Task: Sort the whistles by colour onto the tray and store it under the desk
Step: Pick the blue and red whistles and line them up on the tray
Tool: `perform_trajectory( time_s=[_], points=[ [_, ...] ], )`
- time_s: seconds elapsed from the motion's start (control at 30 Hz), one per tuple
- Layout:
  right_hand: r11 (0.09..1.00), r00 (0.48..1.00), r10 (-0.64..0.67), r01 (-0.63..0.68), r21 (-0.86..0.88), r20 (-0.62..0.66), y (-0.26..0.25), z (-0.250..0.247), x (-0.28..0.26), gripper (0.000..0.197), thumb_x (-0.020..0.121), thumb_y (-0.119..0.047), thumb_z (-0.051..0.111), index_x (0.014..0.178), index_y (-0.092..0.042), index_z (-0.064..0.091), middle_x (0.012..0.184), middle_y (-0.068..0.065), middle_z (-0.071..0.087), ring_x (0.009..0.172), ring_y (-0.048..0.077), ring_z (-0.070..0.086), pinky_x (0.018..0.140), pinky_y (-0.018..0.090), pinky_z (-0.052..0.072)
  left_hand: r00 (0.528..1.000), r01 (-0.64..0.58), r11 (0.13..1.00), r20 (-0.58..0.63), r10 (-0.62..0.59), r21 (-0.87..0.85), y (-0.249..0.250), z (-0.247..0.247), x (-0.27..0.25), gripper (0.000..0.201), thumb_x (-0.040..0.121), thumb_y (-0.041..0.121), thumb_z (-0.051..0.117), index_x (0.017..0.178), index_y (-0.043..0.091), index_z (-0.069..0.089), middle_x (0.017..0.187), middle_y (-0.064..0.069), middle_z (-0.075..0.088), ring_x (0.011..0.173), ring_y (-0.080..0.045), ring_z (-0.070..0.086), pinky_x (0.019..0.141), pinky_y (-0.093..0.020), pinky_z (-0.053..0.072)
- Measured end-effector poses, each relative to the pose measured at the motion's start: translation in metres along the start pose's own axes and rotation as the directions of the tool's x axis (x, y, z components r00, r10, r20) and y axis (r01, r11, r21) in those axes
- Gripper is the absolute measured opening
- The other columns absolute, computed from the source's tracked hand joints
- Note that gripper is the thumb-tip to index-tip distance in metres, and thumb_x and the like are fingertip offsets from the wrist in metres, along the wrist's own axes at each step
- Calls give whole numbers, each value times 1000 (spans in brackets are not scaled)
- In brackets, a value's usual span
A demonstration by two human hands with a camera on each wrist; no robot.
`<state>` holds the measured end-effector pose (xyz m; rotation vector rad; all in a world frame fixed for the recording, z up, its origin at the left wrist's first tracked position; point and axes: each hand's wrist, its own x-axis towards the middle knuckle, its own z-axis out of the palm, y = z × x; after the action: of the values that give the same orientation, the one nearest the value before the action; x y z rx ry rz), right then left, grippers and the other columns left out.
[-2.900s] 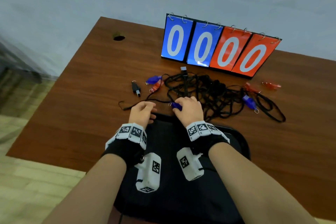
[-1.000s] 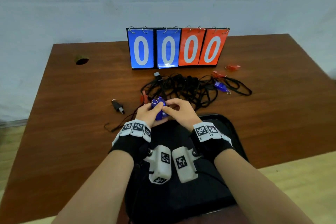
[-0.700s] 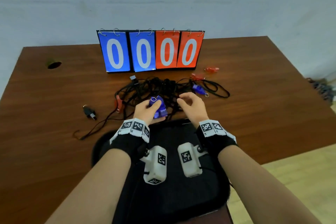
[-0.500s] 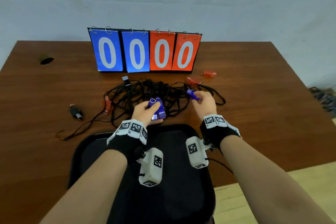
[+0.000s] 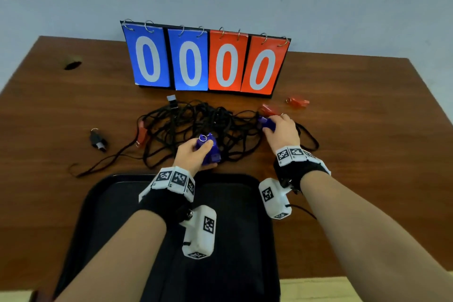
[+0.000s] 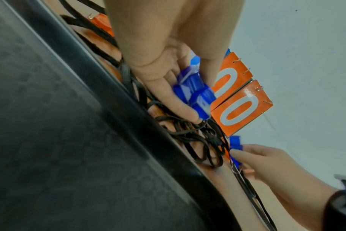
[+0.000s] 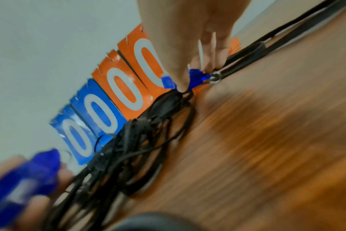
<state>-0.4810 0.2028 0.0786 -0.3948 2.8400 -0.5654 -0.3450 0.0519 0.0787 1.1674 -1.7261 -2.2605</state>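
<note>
left fingers (image 6: 180, 107) curled round two blue whistles (image 5: 208, 148), held just past far rim of black tray (image 5: 103, 193). right fingers (image 6: 245, 154) pinching a third blue whistle (image 5: 267, 123) at right edge of lanyard tangle (image 5: 201, 127), ring end toward its cord. red whistles: one at left of tangle (image 5: 141, 133), two far right (image 5: 297, 101), near scoreboard (image 5: 206, 59). black whistle (image 5: 98, 141) apart at left on desk (image 5: 367, 117). nothing on tray yet.

risk (judgement): lifting third whistle likely drags knotted cords, pulling red ones along or off desk; full left grip may drop one.

versus half a second back: right hand same spot, now closed on whistle; left unchanged.
</note>
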Motion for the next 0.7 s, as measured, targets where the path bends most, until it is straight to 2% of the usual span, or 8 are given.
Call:
perform_trajectory(
  time_s=[0.1, 0.17, 0.3, 0.37, 0.47, 0.53, 0.6, 0.7],
  points=[
    [964, 998, -51, 60, 260, -40, -8, -3, -15, 37, 87, -20, 60, 123, -7, 58, 110, 6, 46, 103, 21, 51, 89, 24, 40, 1000, 14, 1000, -12, -15, -16, -3, -4, -7, 9, 94, 8, 48, 89, 3, 54, 78, -6, 57, 66, -18, 57, 41, -17, 53],
    [914, 994, -102, 78, 399, 38, -19, -4, -27, 30, 86, -15, 62, 114, -5, 63, 103, 7, 55, 90, 11, 51, 75, 14, 37, 1000, 19, 1000, -21, -19, -2, -5, -10, -13, 7, 94, 8, 49, 95, 3, 52, 77, -5, 56, 65, -18, 56, 41, -17, 53],
    [797, 936, -201, -15, 604, 289, -47, 0, -58, 23, 87, -6, 60, 109, 1, 63, 90, 9, 63, 56, -4, 58, 59, 8, 46, 1000, 22, 998, -15, -21, 53, -9, -29, -29, 19, 94, 10, 49, 75, 11, 53, 76, -3, 55, 66, -15, 55, 43, -17, 52],
    [794, 890, -230, -63, 605, 395, -61, 6, -75, 29, 89, -7, 58, 117, 1, 58, 83, 4, 62, 56, 1, 58, 58, 10, 49, 1000, 19, 994, -15, -17, 104, -13, -45, -37, 18, 94, 11, 49, 77, 11, 55, 77, -2, 55, 70, -16, 56, 51, -19, 55],
    [772, 847, -214, -158, 616, 486, -81, 19, -104, 42, 89, -7, 58, 129, -7, 48, 78, 0, 60, 55, 3, 60, 59, 15, 52, 998, -40, 958, -36, 52, 285, -20, -74, -51, 25, 93, 14, 52, 104, -5, 63, 87, -9, 60, 85, -20, 56, 78, -29, 48],
    [742, 822, -216, -213, 636, 527, -94, 30, -125, 43, 89, -4, 57, 130, -10, 46, 78, 3, 59, 62, 9, 59, 60, 18, 52, 998, -42, 944, -39, 58, 327, -26, -94, -63, 29, 92, 14, 53, 110, -7, 62, 94, -12, 60, 84, -19, 56, 76, -26, 45],
    [734, 782, -240, -241, 634, 575, -104, 42, -145, 38, 89, -2, 56, 126, -7, 49, 82, 3, 60, 69, 11, 60, 64, 18, 52, 999, -18, 942, -21, 27, 335, -33, -111, -75, 30, 91, 13, 54, 112, -8, 62, 97, -13, 61, 89, -21, 57, 84, -32, 48],
    [768, 707, -276, -246, 592, 652, -115, 60, -170, 37, 89, -3, 55, 126, -5, 50, 101, 7, 61, 82, 13, 62, 74, 22, 54, 999, 36, 920, 3, -40, 390, -47, -136, -91, 30, 91, 14, 55, 113, -5, 62, 98, -13, 62, 92, -23, 57, 91, -37, 47]
  ],
)
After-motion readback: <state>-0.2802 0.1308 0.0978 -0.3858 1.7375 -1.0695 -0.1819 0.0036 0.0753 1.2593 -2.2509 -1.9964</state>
